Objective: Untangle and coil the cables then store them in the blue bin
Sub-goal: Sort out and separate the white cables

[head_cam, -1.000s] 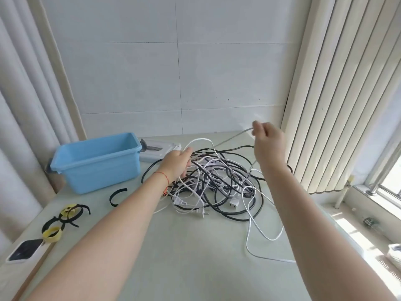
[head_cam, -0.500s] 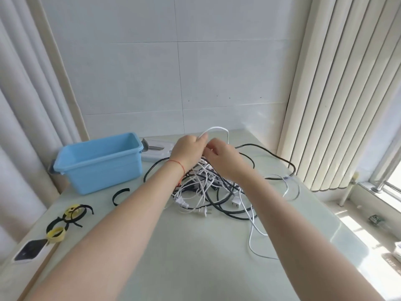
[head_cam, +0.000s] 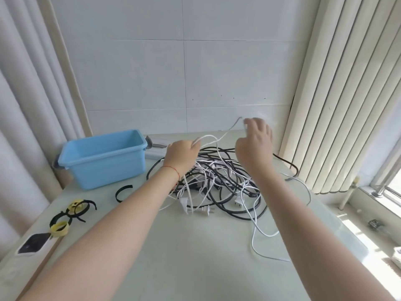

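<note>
A tangle of black and white cables (head_cam: 219, 183) lies in the middle of the pale table (head_cam: 195, 257). My left hand (head_cam: 181, 155) grips a loop of white cable (head_cam: 208, 139) just above the pile's left side. My right hand (head_cam: 256, 142) is raised above the pile's right side and pinches the same white cable, which runs taut up to its fingertips; the hand is blurred. The blue bin (head_cam: 104, 157) stands at the back left of the table and looks hollow inside.
Black and yellow cable ties (head_cam: 73, 211) and one black strap (head_cam: 122, 191) lie at the left. A dark phone (head_cam: 32, 246) sits at the left front edge. A white power strip (head_cam: 156, 148) is behind the bin. Vertical blinds (head_cam: 338, 105) hang at right, curtains at left.
My right hand has moved up and to the right, away from my left hand, drawing the white cable out. My left hand stays at the pile holding its loop.
</note>
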`<state>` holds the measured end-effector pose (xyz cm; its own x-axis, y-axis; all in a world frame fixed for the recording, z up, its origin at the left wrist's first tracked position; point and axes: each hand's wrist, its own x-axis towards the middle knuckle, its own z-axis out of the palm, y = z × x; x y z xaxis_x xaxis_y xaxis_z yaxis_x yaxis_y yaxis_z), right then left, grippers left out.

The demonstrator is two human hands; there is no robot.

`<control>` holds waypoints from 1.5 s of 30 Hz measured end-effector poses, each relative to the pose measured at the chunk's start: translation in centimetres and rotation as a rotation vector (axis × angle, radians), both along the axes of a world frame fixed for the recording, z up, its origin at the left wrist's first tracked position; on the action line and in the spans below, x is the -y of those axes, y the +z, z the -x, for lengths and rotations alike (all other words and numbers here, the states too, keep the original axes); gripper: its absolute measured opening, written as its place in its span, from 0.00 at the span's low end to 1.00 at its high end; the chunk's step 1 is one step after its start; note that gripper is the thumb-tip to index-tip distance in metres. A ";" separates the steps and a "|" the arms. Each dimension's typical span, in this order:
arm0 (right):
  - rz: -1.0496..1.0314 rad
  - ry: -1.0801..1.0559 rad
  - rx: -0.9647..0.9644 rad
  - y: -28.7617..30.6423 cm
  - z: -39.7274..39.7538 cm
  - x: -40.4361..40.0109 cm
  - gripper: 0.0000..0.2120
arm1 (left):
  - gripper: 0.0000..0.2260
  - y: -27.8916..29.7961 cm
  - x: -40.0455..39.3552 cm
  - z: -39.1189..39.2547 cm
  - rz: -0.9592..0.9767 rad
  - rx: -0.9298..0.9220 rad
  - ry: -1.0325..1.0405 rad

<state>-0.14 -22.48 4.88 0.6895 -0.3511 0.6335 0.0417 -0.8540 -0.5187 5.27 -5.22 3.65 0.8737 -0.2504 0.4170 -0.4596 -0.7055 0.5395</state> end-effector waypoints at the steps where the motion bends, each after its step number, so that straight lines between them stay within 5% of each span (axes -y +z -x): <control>1: 0.090 0.030 0.038 -0.3 0.0 -1.1 0.28 | 0.26 0.6 0.6 0.2 -0.034 0.026 -0.025; 5: 0.284 -0.106 0.238 -1.0 -0.1 -3.2 0.30 | 0.25 1.2 1.1 -0.1 -0.108 0.015 0.034; 9: 0.370 -0.078 0.385 -0.9 -0.2 -3.5 0.20 | 0.20 1.6 0.4 -0.7 0.097 -0.108 0.082; 13: 0.171 0.449 -0.021 -1.0 -0.3 -3.9 0.19 | 0.17 2.1 0.9 0.1 0.427 -0.425 -0.104; 17: 0.165 0.421 -0.244 -0.8 -0.1 -3.8 0.08 | 0.21 1.5 0.3 0.1 0.476 -0.527 -0.145; 21: -0.398 0.490 -0.204 0.2 0.6 -1.2 0.09 | 0.21 0.1 -0.9 -0.8 0.494 -0.484 -0.114; 25: -0.743 0.082 0.042 -0.1 0.4 4.2 0.11 | 0.19 -0.8 -1.5 -1.6 0.461 -0.443 -0.041; 27: -0.598 -0.143 0.011 -0.6 0.0 6.0 0.14 | 0.18 -1.1 -1.6 -2.1 0.366 -0.368 0.032; 30: -0.078 -0.306 -0.293 -0.5 0.0 5.7 0.15 | 0.20 -1.6 -1.6 -2.3 0.239 -0.291 0.085; 33: 0.083 0.032 -0.208 -0.1 0.2 2.0 0.27 | 0.20 -1.2 0.1 -1.2 0.224 -0.293 -0.014; 36: 0.117 0.448 -0.348 -0.3 0.7 -2.1 0.09 | 0.22 -0.4 1.7 -0.2 0.262 -0.305 -0.085; 39: -0.004 0.512 -0.499 -0.3 0.8 -2.5 0.15 | 0.21 -0.6 0.7 -0.5 0.295 -0.332 -0.098; 41: -0.110 0.371 -0.377 -0.2 0.5 -0.8 0.17 | 0.20 -1.3 -0.5 -0.8 0.319 -0.384 -0.094; 43: -0.278 0.000 -0.134 0.3 0.2 2.3 0.17 | 0.19 -1.9 -1.8 -1.4 0.434 -0.456 -0.035; 45: -0.279 -0.329 -0.087 0.3 0.5 5.2 0.15 | 0.19 -2.4 -3.1 -2.0 0.527 -0.483 0.050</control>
